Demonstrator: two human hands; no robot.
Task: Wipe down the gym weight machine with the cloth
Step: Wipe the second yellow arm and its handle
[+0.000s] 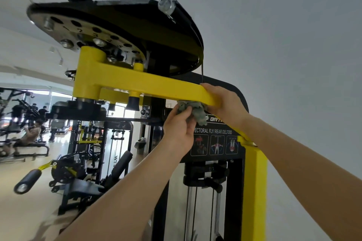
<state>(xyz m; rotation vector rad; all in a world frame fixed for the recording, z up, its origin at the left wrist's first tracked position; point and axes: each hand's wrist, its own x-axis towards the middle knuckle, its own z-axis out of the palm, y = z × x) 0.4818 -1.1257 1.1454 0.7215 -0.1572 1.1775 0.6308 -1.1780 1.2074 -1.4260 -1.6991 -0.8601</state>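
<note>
Both hands up at the yellow arm (pixel 148 84) of the weight machine (pixel 233 162), seen from below. Right hand (pixel 225 101) curled round the arm's outer end, just where it bends down into the vertical yellow bar (pixel 256 182). Left hand (pixel 181 127) pinches a bunched grey-green cloth (pixel 195 111) and presses it up against the arm's underside, right beside the right hand. Open room: bare white wall to the right of the machine, ceiling above; to the left the arm runs clear to its pivot under the black selector disc (pixel 94 31), w/ two black rubber stoppers (pixel 133 101) hanging below it. Writing: disc holes numbered 1–6 or so, blurred; black panel (pixel 215 143) reads "BRT…" (rest hidden by right hand) and "…ECTORAL FLY/REAR DELTOID", first letter behind left hand, w/ three muscle diagrams below. Weight stack rods cut off at bottom edge. Background gym at left: other machines, a seated person (pixel 29 135), few standing, too small to make out.
</note>
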